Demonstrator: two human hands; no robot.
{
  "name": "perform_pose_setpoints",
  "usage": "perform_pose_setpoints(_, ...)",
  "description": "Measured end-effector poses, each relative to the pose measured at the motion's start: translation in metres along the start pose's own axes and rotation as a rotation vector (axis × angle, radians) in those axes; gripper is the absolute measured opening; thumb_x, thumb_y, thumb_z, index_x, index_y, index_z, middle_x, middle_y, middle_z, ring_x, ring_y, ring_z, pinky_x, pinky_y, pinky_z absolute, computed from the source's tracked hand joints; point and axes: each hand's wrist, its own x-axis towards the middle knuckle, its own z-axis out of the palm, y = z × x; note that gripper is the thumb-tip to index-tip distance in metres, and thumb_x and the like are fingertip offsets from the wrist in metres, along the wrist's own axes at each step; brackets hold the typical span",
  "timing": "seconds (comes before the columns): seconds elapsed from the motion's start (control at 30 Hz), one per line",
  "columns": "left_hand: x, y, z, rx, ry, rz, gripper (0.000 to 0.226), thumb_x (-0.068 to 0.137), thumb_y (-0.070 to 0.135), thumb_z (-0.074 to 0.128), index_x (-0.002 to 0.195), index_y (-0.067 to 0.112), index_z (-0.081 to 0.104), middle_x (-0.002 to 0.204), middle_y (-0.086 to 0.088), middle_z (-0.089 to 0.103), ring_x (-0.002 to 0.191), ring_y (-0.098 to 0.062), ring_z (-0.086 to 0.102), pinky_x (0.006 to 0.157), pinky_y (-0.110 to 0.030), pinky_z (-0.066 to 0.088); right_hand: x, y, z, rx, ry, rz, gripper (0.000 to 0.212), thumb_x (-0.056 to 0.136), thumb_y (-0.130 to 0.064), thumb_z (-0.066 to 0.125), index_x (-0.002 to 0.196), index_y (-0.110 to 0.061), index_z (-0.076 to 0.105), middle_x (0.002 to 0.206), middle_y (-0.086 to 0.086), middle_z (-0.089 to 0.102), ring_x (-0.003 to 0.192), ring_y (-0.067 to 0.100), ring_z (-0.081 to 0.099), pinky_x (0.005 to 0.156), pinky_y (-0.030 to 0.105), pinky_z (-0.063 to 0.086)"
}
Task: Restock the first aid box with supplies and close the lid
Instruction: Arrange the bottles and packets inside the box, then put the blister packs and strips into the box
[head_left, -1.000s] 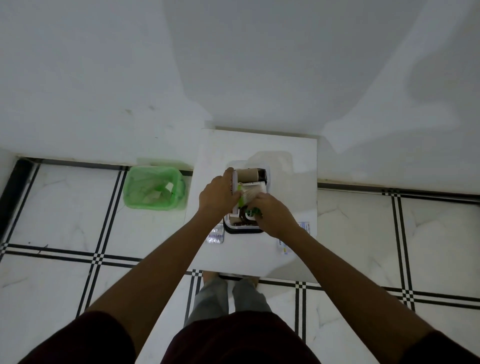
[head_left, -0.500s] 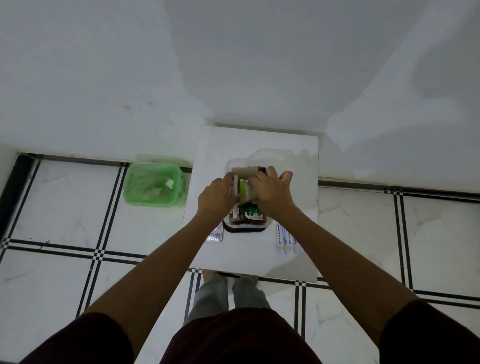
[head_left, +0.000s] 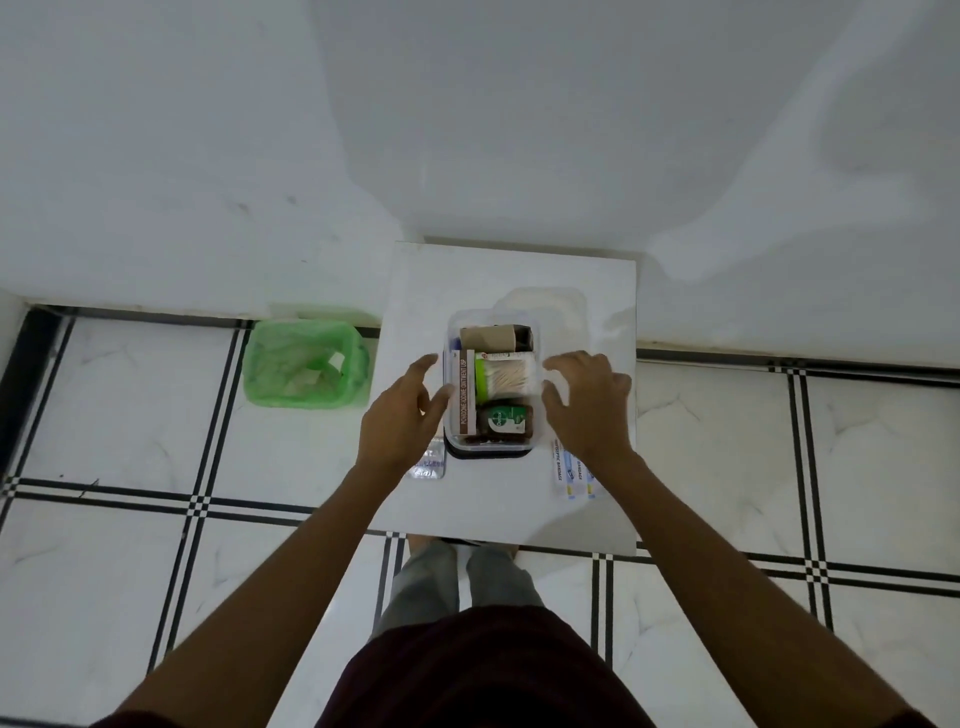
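A clear first aid box (head_left: 536, 358) stands open in the middle of a small white table (head_left: 509, 270). Inside lie a brown bandage roll (head_left: 493, 336), a pack of cotton buds (head_left: 509, 378), a povidone-iodine ointment carton (head_left: 463, 393) and a dark antiseptic bottle (head_left: 505, 420). The clear lid (head_left: 545, 300) rests behind the box. My left hand (head_left: 400, 421) hovers open just left of the box. My right hand (head_left: 589, 402) is open at the box's right side. Bandage strips (head_left: 569, 467) lie under my right wrist; a blister pack (head_left: 428, 464) lies under my left.
A green bin lined with a green bag (head_left: 306, 364) stands on the tiled floor left of the table. White walls rise behind the table. My legs (head_left: 462, 582) show below the table's near edge.
Both hands have come off the supplies inside the box and spread apart to its two sides. The cotton bud pack now lies uncovered in the box.
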Motion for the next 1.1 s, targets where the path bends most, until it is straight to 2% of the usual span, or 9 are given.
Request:
perform_pose_setpoints(0.13,-0.023,-0.027,0.008,-0.03,0.017,-0.053,0.046,0.087,0.017,0.058,0.132,0.015,0.048,0.101,-0.003,0.06,0.099,-0.019,0.054,0.075,-0.033,0.048,-0.024,0.036,0.002,0.022,-0.191,0.227,0.03,0.081,-0.009,0.062,0.111,-0.012,0.062,0.114,0.008,0.064,0.107,0.03,0.055,0.086,0.043,0.041)
perform_pose_setpoints(0.2,-0.028,-0.043,0.012,0.06,-0.099,-0.081,0.057,0.079,0.018,0.066,0.133,0.014,0.048,0.124,-0.007,0.057,0.117,-0.026,0.048,0.083,-0.039,0.049,-0.036,0.05,0.009,0.012,-0.295,0.328,0.035,0.08,-0.014,0.067,0.114,-0.011,0.059,0.118,0.011,0.06,0.112,0.031,0.052,0.087,0.043,0.042)
perform_pose_setpoints(0.3,-0.028,-0.06,0.018,0.251,-0.272,-0.018,0.078,0.068,0.03,0.078,0.136,0.01,0.045,0.14,-0.012,0.048,0.128,-0.033,0.042,0.095,-0.05,0.047,-0.048,0.054,0.017,0.054,-0.284,0.546,0.06,0.071,-0.031,0.081,0.118,-0.007,0.052,0.119,0.015,0.052,0.115,0.034,0.046,0.085,0.045,0.046)
perform_pose_setpoints(0.43,-0.023,-0.066,0.028,0.376,-0.374,0.013,0.088,0.067,0.038,0.081,0.139,0.01,0.04,0.144,-0.013,0.043,0.13,-0.035,0.04,0.097,-0.054,0.045,-0.057,0.048,0.03,0.009,-0.303,0.749,0.094,0.056,-0.048,0.086,0.125,-0.005,0.038,0.123,0.017,0.042,0.118,0.035,0.04,0.088,0.047,0.046)
perform_pose_setpoints(0.63,-0.015,-0.063,0.041,0.43,-0.372,-0.023,0.079,0.068,0.037,0.08,0.134,0.013,0.044,0.13,-0.011,0.049,0.118,-0.032,0.046,0.086,-0.049,0.044,-0.059,0.043,0.049,-0.002,-0.241,0.838,0.099,0.055,-0.044,0.088,0.129,-0.009,0.032,0.127,0.017,0.039,0.118,0.036,0.039,0.089,0.052,0.046)
perform_pose_setpoints(0.9,-0.018,-0.072,0.04,0.284,-0.364,-0.169,0.057,0.061,0.045,0.082,0.098,0.01,0.058,0.098,-0.005,0.053,0.094,-0.023,0.049,0.075,-0.038,0.043,-0.052,0.039,0.052,0.125,-0.218,0.766,0.074,0.066,-0.021,0.086,0.122,-0.005,0.04,0.121,0.018,0.051,0.112,0.034,0.052,0.087,0.039,0.048)
perform_pose_setpoints(0.97,-0.02,-0.074,0.038,0.202,-0.367,-0.236,0.047,0.065,0.044,0.08,0.092,0.01,0.063,0.091,-0.004,0.054,0.086,-0.021,0.053,0.072,-0.033,0.046,-0.052,0.04,0.054,0.19,-0.197,0.755,0.052,0.07,-0.007,0.079,0.11,-0.004,0.047,0.109,0.019,0.059,0.102,0.035,0.06,0.069,0.035,0.053)
perform_pose_setpoints(1.03,-0.022,-0.073,0.034,0.117,-0.346,-0.296,0.029,0.073,0.031,0.076,0.087,0.007,0.066,0.086,-0.009,0.06,0.081,-0.026,0.06,0.068,-0.029,0.043,-0.054,0.043,0.056,0.222,-0.2,0.735,0.03,0.072,0.002,0.071,0.095,-0.003,0.052,0.094,0.018,0.063,0.087,0.033,0.065,0.048,0.026,0.043)
perform_pose_setpoints(1.1,-0.024,-0.072,0.03,0.003,-0.287,-0.372,0.015,0.076,0.019,0.072,0.08,0.006,0.065,0.076,-0.01,0.062,0.075,-0.028,0.058,0.065,-0.027,0.036,-0.057,0.044,0.056,0.234,-0.206,0.731,0.016,0.076,0.003,0.065,0.088,-0.002,0.056,0.088,0.015,0.063,0.077,0.03,0.065,0.043,0.022,0.036)
